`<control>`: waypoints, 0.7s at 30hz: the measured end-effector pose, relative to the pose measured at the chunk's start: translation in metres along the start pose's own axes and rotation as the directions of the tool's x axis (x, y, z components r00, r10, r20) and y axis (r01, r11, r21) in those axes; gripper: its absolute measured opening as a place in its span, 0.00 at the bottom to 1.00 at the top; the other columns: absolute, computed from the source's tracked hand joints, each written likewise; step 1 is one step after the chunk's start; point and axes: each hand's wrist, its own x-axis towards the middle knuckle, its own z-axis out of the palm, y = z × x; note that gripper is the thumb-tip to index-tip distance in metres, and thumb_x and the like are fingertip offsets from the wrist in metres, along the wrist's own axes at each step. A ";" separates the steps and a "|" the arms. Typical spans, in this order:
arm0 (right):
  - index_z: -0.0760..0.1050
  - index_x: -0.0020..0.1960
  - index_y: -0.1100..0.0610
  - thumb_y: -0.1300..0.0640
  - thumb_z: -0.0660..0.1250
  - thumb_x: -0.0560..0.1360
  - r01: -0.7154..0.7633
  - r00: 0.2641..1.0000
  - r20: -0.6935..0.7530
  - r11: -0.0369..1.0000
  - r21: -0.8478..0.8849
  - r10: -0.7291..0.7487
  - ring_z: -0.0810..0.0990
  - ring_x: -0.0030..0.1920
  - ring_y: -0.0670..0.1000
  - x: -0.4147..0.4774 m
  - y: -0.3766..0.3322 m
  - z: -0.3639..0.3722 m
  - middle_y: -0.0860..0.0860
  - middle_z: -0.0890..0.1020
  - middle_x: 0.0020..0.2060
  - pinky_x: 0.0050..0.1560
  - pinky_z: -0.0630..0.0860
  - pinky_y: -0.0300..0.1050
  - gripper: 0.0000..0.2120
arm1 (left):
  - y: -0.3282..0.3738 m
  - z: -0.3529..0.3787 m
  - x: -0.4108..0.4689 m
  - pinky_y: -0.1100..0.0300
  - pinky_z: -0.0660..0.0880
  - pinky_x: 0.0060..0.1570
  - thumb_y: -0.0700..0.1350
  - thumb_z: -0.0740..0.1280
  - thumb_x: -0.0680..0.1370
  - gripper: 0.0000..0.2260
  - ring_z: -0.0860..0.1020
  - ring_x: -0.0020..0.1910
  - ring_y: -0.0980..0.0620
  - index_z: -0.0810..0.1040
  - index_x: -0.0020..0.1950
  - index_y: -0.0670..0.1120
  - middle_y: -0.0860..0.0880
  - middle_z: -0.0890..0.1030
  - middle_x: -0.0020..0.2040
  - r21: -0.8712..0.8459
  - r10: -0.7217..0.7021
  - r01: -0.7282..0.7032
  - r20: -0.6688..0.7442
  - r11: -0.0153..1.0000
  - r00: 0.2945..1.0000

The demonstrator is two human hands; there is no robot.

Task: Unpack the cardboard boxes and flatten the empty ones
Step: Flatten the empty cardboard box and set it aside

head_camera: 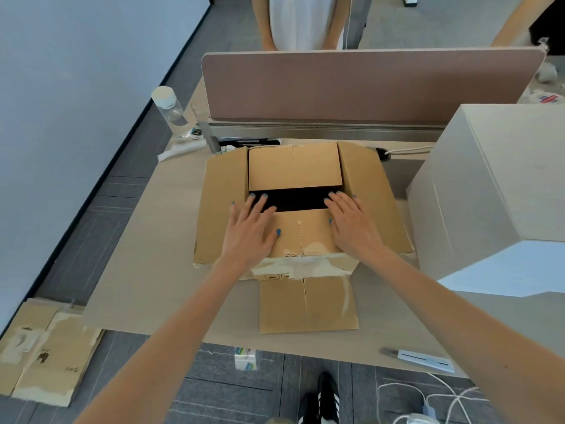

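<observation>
The box (pixel 223 203) sits mid-worktop (pixel 146 270), just left of a big white box (pixel 489 185), with its top open. Its left and right flaps are splayed outward. The far flap (pixel 293 166) and near flap (pixel 302 231) are folded in over a dark gap (pixel 293 198), and I cannot tell what lies in that gap, if anything.

Neither hand has a grip on anything. The left hand (pixel 250 228) and right hand (pixel 351 224) lie flat on the near flap, fingers straight, with the fingertips reaching its far edge over the gap.

This looks like the flattening step. A loose bottom flap (pixel 308 304) already lies out on the worktop toward the near edge, so the base seems undone. Next, the hands would probably push down evenly so the walls fold along their creases, after a check that the inside is empty.

The cardboard is plain brown and worn, with torn tape and scuffed paper along the near top edge. It should give way easily. Flattened cardboard (pixel 46 350) already lies on the floor at near left, and a cutter (pixel 422 359) rests at the near right worktop edge.
</observation>
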 end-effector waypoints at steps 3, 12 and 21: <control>0.55 0.78 0.57 0.52 0.46 0.83 0.075 0.991 0.117 0.990 -0.118 -0.061 0.54 0.77 0.51 0.014 0.000 0.001 0.51 0.62 0.75 0.77 0.41 0.50 0.24 | 0.007 0.004 0.013 0.47 0.44 0.78 0.58 0.49 0.84 0.25 0.54 0.79 0.49 0.58 0.80 0.52 0.51 0.61 0.79 0.071 0.064 -0.071 0.091 0.995 0.994; 0.74 0.59 0.56 0.53 0.53 0.82 0.024 1.000 0.008 0.991 0.135 -0.026 0.76 0.54 0.53 0.032 0.000 -0.025 0.51 0.79 0.53 0.70 0.61 0.51 0.14 | 0.011 -0.016 0.031 0.52 0.72 0.53 0.55 0.57 0.83 0.18 0.76 0.55 0.47 0.71 0.69 0.48 0.48 0.77 0.58 -0.020 0.093 -0.094 -0.036 0.995 0.995; 0.70 0.34 0.58 0.50 0.60 0.80 -0.055 0.990 0.139 0.873 0.484 -0.014 0.67 0.33 0.49 0.021 0.000 -0.107 0.50 0.69 0.30 0.34 0.60 0.44 0.18 | 0.000 -0.097 0.017 0.54 0.76 0.47 0.49 0.62 0.83 0.08 0.78 0.48 0.52 0.80 0.58 0.52 0.54 0.81 0.50 -0.414 0.036 -0.008 0.060 0.910 0.998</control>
